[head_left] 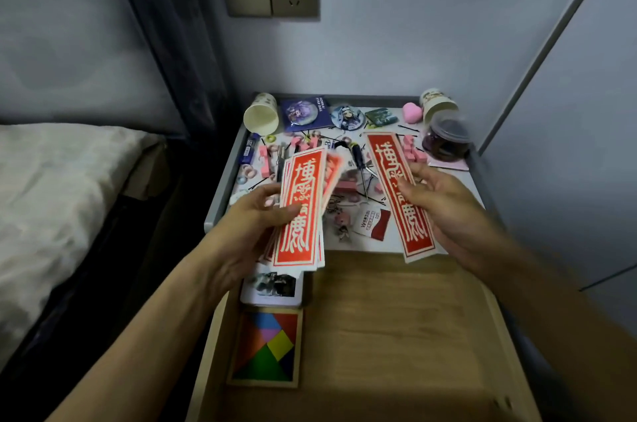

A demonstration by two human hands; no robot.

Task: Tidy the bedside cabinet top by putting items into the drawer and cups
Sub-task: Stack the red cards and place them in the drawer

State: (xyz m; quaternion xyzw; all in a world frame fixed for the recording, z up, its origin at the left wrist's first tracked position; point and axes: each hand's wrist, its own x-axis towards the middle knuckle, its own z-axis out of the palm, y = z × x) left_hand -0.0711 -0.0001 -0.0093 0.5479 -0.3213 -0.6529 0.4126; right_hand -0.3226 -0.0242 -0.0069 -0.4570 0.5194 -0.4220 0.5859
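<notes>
We take the open drawer point(396, 335) as landmark and judge the step in hand to be gathering red strips for it. Over its back left corner the left hand point(241, 228) grips a fanned stack of red strips point(301, 239). Over its back edge the right hand point(448, 208) pinches a single red strip point(389, 159). Both run lengthwise away from the drawer's front, far ends leaning together. Next, we think, the single wants squaring onto the stack.
</notes>
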